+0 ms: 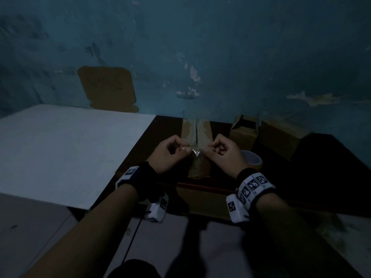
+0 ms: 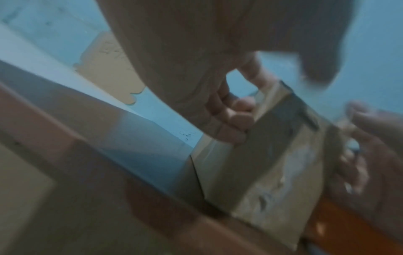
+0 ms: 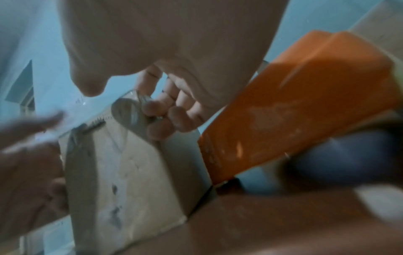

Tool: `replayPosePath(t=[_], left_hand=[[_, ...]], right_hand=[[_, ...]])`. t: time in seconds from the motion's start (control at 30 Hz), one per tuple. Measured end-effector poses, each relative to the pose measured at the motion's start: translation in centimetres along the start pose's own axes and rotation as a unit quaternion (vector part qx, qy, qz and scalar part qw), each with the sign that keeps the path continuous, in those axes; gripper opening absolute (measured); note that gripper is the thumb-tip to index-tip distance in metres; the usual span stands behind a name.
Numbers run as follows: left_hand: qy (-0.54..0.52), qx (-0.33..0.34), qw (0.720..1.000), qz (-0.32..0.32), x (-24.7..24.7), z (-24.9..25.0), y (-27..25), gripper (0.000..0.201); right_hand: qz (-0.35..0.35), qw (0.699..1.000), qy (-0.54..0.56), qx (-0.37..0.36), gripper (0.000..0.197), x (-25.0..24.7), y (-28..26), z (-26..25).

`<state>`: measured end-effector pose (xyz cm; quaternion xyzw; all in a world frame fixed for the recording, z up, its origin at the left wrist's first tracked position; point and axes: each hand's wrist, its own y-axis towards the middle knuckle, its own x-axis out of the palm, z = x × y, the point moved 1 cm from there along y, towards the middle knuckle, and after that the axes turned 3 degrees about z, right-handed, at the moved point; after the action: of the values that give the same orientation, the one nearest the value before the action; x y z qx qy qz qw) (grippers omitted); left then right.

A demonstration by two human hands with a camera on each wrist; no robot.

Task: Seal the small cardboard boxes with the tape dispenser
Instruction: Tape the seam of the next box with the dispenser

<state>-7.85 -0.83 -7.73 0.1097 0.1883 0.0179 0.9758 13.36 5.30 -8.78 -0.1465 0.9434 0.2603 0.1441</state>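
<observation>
A small cardboard box [image 1: 195,128] with closed flaps stands on the dark table [image 1: 321,157] in front of me. A strip of clear tape [image 1: 195,152] hangs above the box, stretched between my two hands. My left hand [image 1: 185,149] pinches its left end and my right hand [image 1: 207,150] pinches its right end. In the left wrist view the left hand's curled fingers [image 2: 235,120] lie at the box [image 2: 272,163] top. The right wrist view shows the right hand's fingers [image 3: 165,119] gripping the shiny tape [image 3: 128,110] over the box [image 3: 130,172]. A tape roll [image 1: 252,159] lies right of my right hand.
An open small box [image 1: 244,131] and another box [image 1: 281,137] stand at the back right against the blue wall. A white board [image 1: 70,149] covers the left side. A cardboard piece [image 1: 108,89] leans on the wall behind it.
</observation>
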Motion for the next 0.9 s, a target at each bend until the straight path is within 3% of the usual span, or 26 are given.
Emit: replayPosePath(t=[0.27,0.67,0.9], left_hand=[[0.02,0.063,0.997,0.031,0.6,-1.5,0.1,0.014],[0.019,0.074,0.991,0.105,2.5,-0.3,0.1,0.023],[-0.057,0.046,0.997,0.015,0.8,-0.9,0.3,0.009]], right_hand=[[0.019,1.0,-0.022,-0.004,0.03,0.2,-0.4,0.8],[0.072,0.994,-0.082,-0.007,0.036,1.1,-0.5,0.2],[0.004,1.0,-0.015,0.009,0.016,-0.2,-0.7,0.8]])
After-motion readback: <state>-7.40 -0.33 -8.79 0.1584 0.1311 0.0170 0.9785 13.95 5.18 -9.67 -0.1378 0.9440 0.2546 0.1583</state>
